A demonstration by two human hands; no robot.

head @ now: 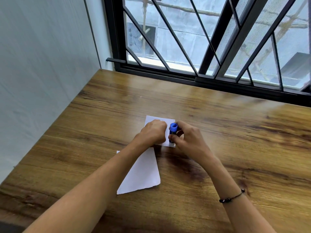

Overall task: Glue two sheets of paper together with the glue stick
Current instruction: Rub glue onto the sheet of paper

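Though gripped, glue stick (173,132): label unreadable.

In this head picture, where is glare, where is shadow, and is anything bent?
Head view: window glare on the table; soft shadow beneath the right hand; wide-angle lens bends the window bars; the glue stick looks slightly blurred.

Left hand (154,132) covers much of the far sheet (159,118); whether its curled fingers hold anything cannot be told. Left forearm hides the near sheet's (143,174) far edge. Glue stick's (173,131) lower end sits behind right-hand fingers (173,137). Table (235,132) cut off at right and bottom edges.
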